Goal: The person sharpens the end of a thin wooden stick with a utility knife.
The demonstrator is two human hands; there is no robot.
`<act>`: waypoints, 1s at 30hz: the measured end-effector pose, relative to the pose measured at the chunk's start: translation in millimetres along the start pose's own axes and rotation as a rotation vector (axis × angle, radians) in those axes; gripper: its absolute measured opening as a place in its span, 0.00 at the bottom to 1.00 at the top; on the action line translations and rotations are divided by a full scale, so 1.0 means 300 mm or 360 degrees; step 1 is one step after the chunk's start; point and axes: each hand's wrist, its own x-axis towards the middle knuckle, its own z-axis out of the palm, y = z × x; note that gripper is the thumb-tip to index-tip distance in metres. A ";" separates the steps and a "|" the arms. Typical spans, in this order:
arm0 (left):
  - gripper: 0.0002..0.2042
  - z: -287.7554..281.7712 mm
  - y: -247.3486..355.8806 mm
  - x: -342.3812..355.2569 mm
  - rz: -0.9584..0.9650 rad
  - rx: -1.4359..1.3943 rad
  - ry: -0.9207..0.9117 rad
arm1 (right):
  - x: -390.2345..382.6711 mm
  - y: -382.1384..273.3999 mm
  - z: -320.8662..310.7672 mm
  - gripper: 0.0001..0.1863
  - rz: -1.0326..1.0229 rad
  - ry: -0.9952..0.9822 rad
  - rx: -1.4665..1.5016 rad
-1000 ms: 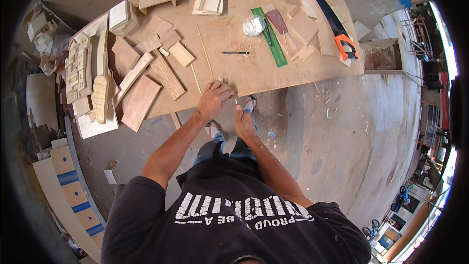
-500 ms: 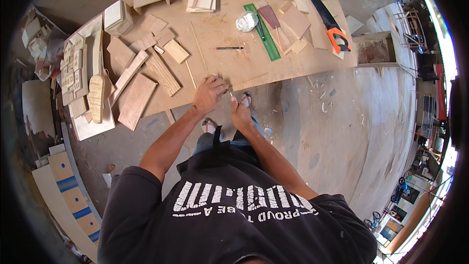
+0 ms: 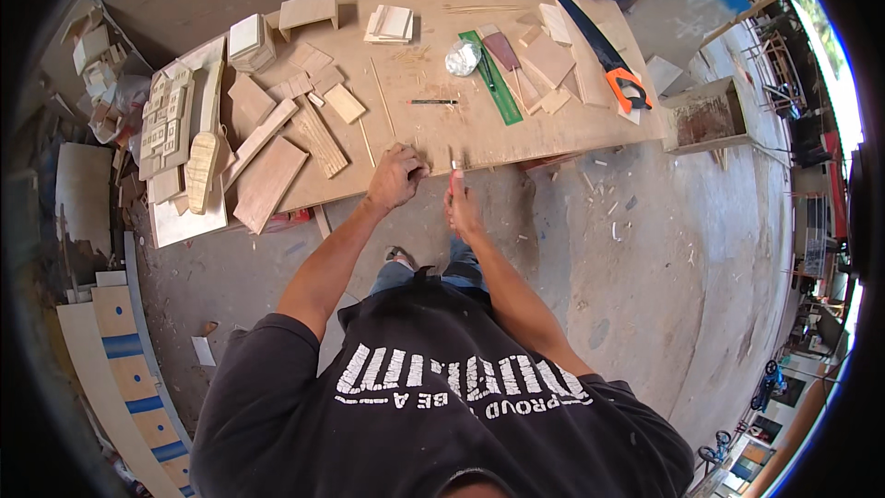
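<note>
My left hand (image 3: pixel 398 177) rests at the near edge of the wooden worktable (image 3: pixel 516 140), its fingers curled in a pinch. Whatever lies between those fingertips is too small or hidden to name. Just to the right, my right hand (image 3: pixel 464 212) is closed around a slim red-handled knife (image 3: pixel 455 169), its metal tip pointing away from me over the table edge. The two hands are apart. Thin wood strips (image 3: pixel 367 144) lie beyond my left hand, and a dark pencil (image 3: pixel 433 101) sits farther back.
Wood boards (image 3: pixel 271 183) and blocks (image 3: pixel 251 41) crowd the table's left. Toward the right lie a green ruler (image 3: pixel 509 111), a crumpled whitish bundle (image 3: pixel 463 58), thin wood pieces (image 3: pixel 548 57) and an orange-handled handsaw (image 3: pixel 590 34). An open wooden box (image 3: pixel 708 118) stands beyond the right end.
My right hand has drawn away from the left one, and the knife now shows upright in it. The left hand stays by the table edge. The whole view has shifted slightly.
</note>
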 end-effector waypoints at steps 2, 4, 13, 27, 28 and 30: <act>0.03 0.006 -0.002 -0.013 -0.0006 0.0072 0.0013 | -0.023 0.015 -0.011 0.47 0.0255 -0.0195 0.0442; 0.04 0.009 0.002 -0.022 -0.0006 0.0146 0.0030 | -0.039 0.033 -0.004 0.40 -0.0005 -0.0177 0.0356; 0.05 0.015 0.032 -0.030 -0.0066 0.0133 0.0111 | -0.052 0.104 0.069 0.42 0.0066 -0.0102 0.0203; 0.07 0.013 0.034 -0.029 -0.0073 0.0190 0.0058 | -0.078 0.052 0.050 0.44 -0.0132 -0.0081 -0.0299; 0.07 0.014 0.036 -0.029 -0.0073 0.0188 0.0056 | -0.076 0.054 0.049 0.44 -0.0157 -0.0100 -0.0324; 0.06 0.013 0.037 -0.029 -0.0068 0.0210 0.0062 | -0.076 0.058 0.059 0.43 -0.0168 -0.0081 -0.0340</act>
